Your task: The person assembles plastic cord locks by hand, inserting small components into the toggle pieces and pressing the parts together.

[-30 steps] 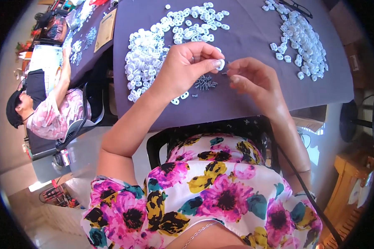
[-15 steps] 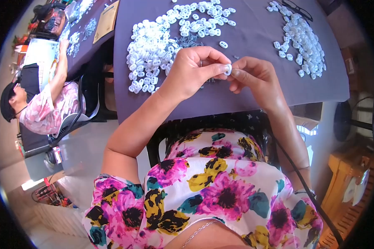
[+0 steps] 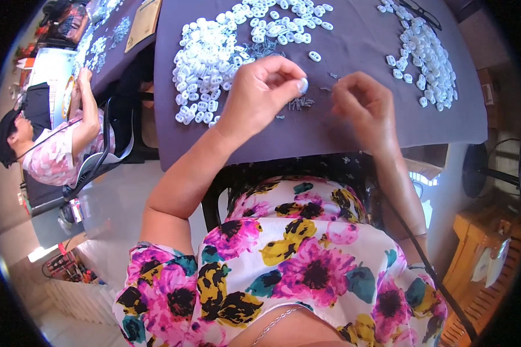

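Note:
My left hand (image 3: 259, 92) pinches a small white oval plastic piece (image 3: 303, 85) between thumb and forefinger, over the near part of the cloth-covered table. To its right, my right hand (image 3: 364, 107) is raised with curled fingers pressed together and slightly blurred. Whatever it may hold is hidden. Below the left fingertips lie several tiny grey metal pieces (image 3: 300, 104), too small to name surely. Beyond the left hand spreads a big pile of white two-holed oval pieces (image 3: 200, 63), with more grey metal pieces (image 3: 257, 51) beside it.
Another heap of white pieces (image 3: 425, 63) lies at the right, with dark-framed glasses (image 3: 421, 14) behind it. One loose white oval (image 3: 314, 56) rests mid-table. At the left, a co-worker (image 3: 58, 139) sits by another table with a wooden board (image 3: 143, 24). A wooden stool (image 3: 480, 237) stands at right.
My hands have come apart: the right hand has moved away to the right, while the left keeps the white piece and has shifted slightly left. The co-worker's arm has drawn back.

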`<state>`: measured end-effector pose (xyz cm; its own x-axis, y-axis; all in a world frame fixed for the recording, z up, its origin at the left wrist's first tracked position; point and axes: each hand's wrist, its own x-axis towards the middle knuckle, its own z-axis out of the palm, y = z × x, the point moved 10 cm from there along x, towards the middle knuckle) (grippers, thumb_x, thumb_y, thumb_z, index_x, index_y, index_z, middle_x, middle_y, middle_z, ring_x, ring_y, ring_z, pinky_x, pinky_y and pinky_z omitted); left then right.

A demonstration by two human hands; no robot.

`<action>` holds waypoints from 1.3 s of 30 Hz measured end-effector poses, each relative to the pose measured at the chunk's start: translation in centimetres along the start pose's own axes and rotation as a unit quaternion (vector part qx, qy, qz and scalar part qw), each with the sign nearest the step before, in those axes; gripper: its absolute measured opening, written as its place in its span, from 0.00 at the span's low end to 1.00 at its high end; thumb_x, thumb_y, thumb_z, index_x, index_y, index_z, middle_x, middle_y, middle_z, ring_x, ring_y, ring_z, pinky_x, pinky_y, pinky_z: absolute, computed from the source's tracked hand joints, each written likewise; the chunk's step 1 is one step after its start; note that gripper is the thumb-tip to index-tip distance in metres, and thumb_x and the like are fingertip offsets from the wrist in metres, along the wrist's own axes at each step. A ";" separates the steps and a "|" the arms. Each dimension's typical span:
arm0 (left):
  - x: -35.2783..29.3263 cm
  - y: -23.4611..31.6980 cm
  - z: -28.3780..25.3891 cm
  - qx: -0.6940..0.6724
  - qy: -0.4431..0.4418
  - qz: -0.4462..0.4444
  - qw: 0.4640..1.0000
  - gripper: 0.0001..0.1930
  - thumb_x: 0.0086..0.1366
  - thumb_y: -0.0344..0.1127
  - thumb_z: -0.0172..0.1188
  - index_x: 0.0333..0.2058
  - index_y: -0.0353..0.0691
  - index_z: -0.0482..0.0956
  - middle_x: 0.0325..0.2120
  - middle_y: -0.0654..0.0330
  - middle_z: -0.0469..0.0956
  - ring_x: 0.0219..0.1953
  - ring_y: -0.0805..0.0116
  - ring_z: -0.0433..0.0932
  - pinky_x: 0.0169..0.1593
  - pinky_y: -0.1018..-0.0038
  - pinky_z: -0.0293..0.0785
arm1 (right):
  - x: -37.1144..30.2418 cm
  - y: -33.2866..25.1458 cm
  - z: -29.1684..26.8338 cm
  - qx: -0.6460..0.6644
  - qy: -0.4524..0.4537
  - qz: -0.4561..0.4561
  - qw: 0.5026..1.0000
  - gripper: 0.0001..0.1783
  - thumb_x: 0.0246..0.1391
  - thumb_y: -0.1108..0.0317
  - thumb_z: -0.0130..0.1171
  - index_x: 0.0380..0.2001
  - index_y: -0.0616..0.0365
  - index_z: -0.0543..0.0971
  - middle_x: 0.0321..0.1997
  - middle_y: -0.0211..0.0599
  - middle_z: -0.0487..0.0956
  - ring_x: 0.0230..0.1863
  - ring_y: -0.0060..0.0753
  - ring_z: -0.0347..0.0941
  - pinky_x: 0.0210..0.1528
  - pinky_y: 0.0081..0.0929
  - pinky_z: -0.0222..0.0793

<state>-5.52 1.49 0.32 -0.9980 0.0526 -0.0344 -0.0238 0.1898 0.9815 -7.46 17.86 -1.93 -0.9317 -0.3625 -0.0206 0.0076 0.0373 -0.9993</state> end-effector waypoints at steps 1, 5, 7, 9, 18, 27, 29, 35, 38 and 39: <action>0.3 0.0 -0.6 0.048 0.003 0.014 0.999 0.05 0.58 0.26 0.61 0.34 0.34 0.79 0.28 0.64 0.79 0.30 0.80 0.76 0.36 0.82 0.73 | 0.1 -0.3 -1.0 -0.033 0.022 0.002 0.999 0.05 0.55 0.73 0.55 0.31 0.64 0.75 0.26 0.27 0.74 0.27 0.15 0.70 0.31 0.16 0.67; 1.2 0.9 -1.3 0.212 0.008 0.100 0.972 0.05 0.58 0.25 0.60 0.34 0.34 0.79 0.27 0.64 0.77 0.28 0.78 0.75 0.35 0.80 0.71 | 0.2 -0.2 -3.6 -0.190 0.058 -0.032 0.979 0.04 0.52 0.75 0.57 0.32 0.63 0.76 0.26 0.34 0.75 0.28 0.21 0.72 0.32 0.22 0.68; 1.5 1.7 -0.6 0.311 -0.006 0.144 0.940 0.06 0.56 0.26 0.59 0.34 0.34 0.79 0.27 0.58 0.76 0.28 0.66 0.76 0.34 0.75 0.72 | -0.3 -1.7 -3.7 -0.306 0.081 -0.101 0.943 0.06 0.50 0.75 0.58 0.33 0.61 0.76 0.29 0.38 0.75 0.28 0.30 0.73 0.33 0.24 0.69; 2.0 2.0 0.0 0.350 -0.019 0.180 0.919 0.05 0.57 0.26 0.59 0.33 0.35 0.79 0.28 0.57 0.76 0.29 0.63 0.77 0.35 0.72 0.72 | -0.4 -1.3 -3.3 -0.321 0.083 -0.093 0.939 0.07 0.49 0.75 0.59 0.33 0.60 0.77 0.30 0.38 0.75 0.28 0.33 0.74 0.33 0.25 0.69; 5.7 2.0 4.1 0.485 -0.043 0.292 0.823 0.07 0.56 0.30 0.59 0.35 0.41 0.78 0.31 0.57 0.75 0.36 0.54 0.77 0.39 0.63 0.74 | -0.7 -1.0 -3.3 -0.305 0.115 -0.113 0.938 0.07 0.48 0.78 0.59 0.33 0.60 0.77 0.31 0.40 0.74 0.28 0.37 0.74 0.33 0.27 0.69; 5.7 2.0 1.5 0.414 -0.023 0.203 0.887 0.06 0.55 0.32 0.61 0.32 0.39 0.77 0.28 0.55 0.77 0.32 0.55 0.78 0.37 0.65 0.74 | -0.5 -1.1 -3.3 -0.322 0.117 -0.140 0.929 0.06 0.48 0.77 0.58 0.32 0.60 0.78 0.30 0.40 0.75 0.29 0.35 0.74 0.33 0.25 0.69; 4.1 2.0 -0.1 0.266 -0.029 0.161 0.950 0.07 0.58 0.32 0.61 0.33 0.37 0.76 0.25 0.60 0.77 0.26 0.69 0.76 0.32 0.74 0.73 | -0.6 -0.9 -3.3 -0.326 0.118 -0.139 0.927 0.06 0.49 0.77 0.58 0.32 0.60 0.78 0.30 0.40 0.75 0.29 0.35 0.74 0.33 0.25 0.69; -1.1 -1.9 -3.0 -0.092 -0.028 0.009 0.995 0.12 0.61 0.29 0.57 0.44 0.37 0.78 0.23 0.68 0.73 0.22 0.81 0.70 0.27 0.84 0.66 | -0.2 -0.4 -3.4 -0.351 0.132 -0.129 0.918 0.06 0.48 0.76 0.59 0.32 0.60 0.79 0.30 0.39 0.76 0.28 0.33 0.74 0.32 0.25 0.69; -2.6 -3.0 -4.1 -0.153 -0.002 -0.011 0.988 0.09 0.62 0.30 0.57 0.41 0.37 0.80 0.19 0.68 0.72 0.20 0.82 0.71 0.26 0.84 0.67 | -0.3 -0.8 -3.4 -0.334 0.140 -0.153 0.919 0.05 0.48 0.76 0.59 0.32 0.61 0.79 0.29 0.39 0.76 0.28 0.33 0.74 0.33 0.26 0.69; -3.0 -3.6 -4.1 -0.198 -0.011 -0.021 0.980 0.09 0.63 0.30 0.57 0.41 0.37 0.80 0.20 0.68 0.72 0.21 0.82 0.71 0.26 0.84 0.67 | -0.3 -0.8 -3.5 -0.327 0.143 -0.151 0.922 0.05 0.48 0.76 0.59 0.32 0.61 0.79 0.30 0.39 0.76 0.29 0.32 0.74 0.33 0.26 0.69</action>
<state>-2.72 -3.39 -2.37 -0.9943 0.0753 -0.0753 -0.0893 -0.2039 0.9749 -8.40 21.17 -0.97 -0.9137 -0.1912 0.3586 -0.4014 0.5620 -0.7232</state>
